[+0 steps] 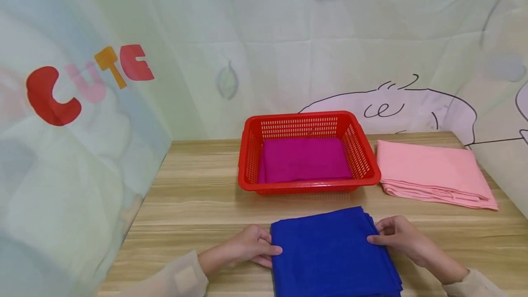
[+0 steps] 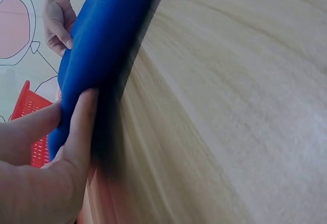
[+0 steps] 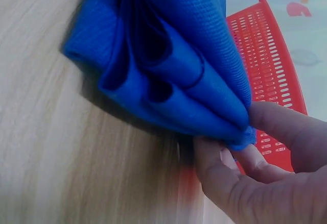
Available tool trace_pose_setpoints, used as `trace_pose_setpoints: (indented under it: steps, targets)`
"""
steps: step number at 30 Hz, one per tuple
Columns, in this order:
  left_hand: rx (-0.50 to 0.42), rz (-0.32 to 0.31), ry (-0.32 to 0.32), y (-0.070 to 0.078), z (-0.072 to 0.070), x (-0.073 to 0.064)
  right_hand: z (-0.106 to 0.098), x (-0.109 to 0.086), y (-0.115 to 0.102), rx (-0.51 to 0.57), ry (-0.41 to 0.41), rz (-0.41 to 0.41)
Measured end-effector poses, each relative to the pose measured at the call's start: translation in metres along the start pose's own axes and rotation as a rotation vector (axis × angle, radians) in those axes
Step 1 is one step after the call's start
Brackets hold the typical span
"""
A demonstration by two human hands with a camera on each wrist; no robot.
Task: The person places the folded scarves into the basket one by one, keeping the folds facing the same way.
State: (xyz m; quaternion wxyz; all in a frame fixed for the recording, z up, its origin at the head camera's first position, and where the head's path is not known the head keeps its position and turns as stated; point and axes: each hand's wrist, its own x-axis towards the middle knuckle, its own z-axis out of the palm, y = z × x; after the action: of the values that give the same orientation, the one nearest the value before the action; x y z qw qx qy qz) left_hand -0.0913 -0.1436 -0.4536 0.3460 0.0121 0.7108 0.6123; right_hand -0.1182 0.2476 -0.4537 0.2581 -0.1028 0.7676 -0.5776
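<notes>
A folded blue cloth (image 1: pixel 330 253) is held by its two sides at the front of the table. My left hand (image 1: pixel 256 246) grips its left edge, thumb on top and fingers beneath. On the opposite side my right hand (image 1: pixel 406 239) pinches the right edge between thumb and fingers. In the right wrist view the cloth's stacked folds (image 3: pixel 173 76) show loosely layered above the tabletop, with the fingers (image 3: pixel 214 168) under the corner. Behind the cloth stands a red plastic basket (image 1: pixel 309 186) with a folded magenta cloth (image 1: pixel 305 159) lying in it.
A folded pink cloth (image 1: pixel 433 171) lies on the wooden table (image 1: pixel 198 205), right of the basket. A printed fabric backdrop (image 1: pixel 264 49) rises along the table's back and sides.
</notes>
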Motion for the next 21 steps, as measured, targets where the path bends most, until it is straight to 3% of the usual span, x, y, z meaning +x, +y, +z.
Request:
trace_pose_setpoints:
  steps: [9, 21]
  targets:
    - [-0.067, 0.036, -0.013, 0.0023, 0.0013, -0.0031, -0.0015, -0.0023, 0.0012, 0.004, -0.005, -0.010]
    - [-0.084, 0.044, -0.031, 0.0091, 0.0018, -0.0095, -0.0038, -0.0084, -0.0070, 0.037, -0.040, -0.041]
